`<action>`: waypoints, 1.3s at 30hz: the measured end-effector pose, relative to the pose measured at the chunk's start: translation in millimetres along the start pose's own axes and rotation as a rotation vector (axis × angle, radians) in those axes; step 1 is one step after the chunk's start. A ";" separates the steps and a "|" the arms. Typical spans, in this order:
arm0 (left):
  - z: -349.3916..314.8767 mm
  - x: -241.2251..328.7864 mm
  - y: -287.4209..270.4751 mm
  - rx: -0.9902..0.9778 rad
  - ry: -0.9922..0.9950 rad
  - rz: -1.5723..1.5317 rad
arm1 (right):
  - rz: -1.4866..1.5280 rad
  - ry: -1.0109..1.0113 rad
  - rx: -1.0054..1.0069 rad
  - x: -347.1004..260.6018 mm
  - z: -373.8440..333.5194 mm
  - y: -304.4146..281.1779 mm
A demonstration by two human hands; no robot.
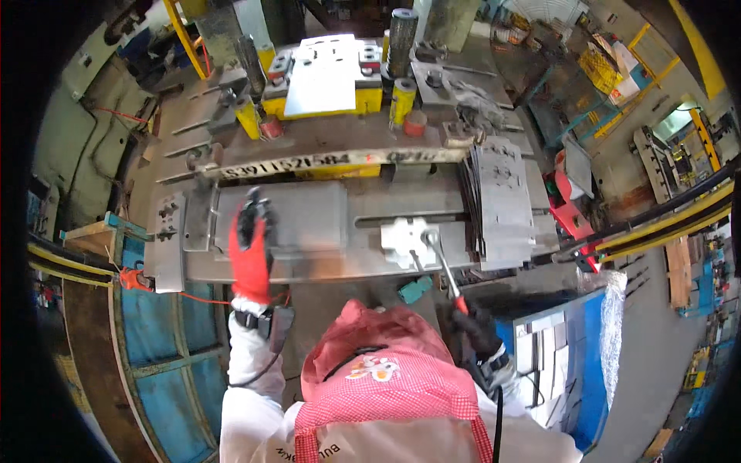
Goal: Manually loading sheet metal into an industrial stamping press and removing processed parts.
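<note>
My left hand [251, 245], in a red glove with dark fingers, reaches over a flat grey metal sheet [309, 220] on the press bed. Its fingers point forward, apart from one another, and nothing shows in them; whether they touch the sheet is unclear. My right hand [480, 332], in a dark glove, is closed round the red grip of a long metal-shafted tool [446, 266] with a round head. That head lies against the right side of a white block-like piece [401, 238] at the bed's front edge. A stack of grey metal plates [503, 204] stands right of the block.
Ahead is a die set with yellow blocks [401, 102], springs and a bright plate [320, 77]. A marked bar [309, 163] crosses before it. A blue bin [590, 355] with pale parts sits at right; a blue-panelled frame [158, 332] is at left. A teal piece [415, 288] lies below the bed edge.
</note>
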State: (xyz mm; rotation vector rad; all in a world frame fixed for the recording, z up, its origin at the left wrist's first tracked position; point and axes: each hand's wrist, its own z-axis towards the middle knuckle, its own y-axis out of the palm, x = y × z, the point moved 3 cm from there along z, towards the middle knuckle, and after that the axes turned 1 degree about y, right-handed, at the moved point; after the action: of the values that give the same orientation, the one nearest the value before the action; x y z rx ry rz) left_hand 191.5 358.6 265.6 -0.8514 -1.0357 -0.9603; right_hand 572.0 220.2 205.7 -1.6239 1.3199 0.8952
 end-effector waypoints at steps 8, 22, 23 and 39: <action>79.3 -18.7 114.0 -0.293 -0.421 -0.976 | 0.153 0.121 0.115 73.8 15.1 12.0; 147.8 -12.4 121.7 0.002 0.400 0.725 | 0.203 0.005 0.157 37.8 8.4 5.1; 140.5 6.7 103.6 -0.003 0.392 0.750 | 0.195 0.011 0.166 28.6 6.0 4.1; 168.7 111.3 27.2 -1.018 0.116 0.657 | -0.450 -0.656 -0.233 -124.6 33.4 20.5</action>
State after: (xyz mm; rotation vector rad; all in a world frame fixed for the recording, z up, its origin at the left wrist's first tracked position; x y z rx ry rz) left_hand 189.1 495.7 416.6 -1.7995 -0.0474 -0.9117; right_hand 527.4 296.6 301.8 -1.5148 0.3922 1.1831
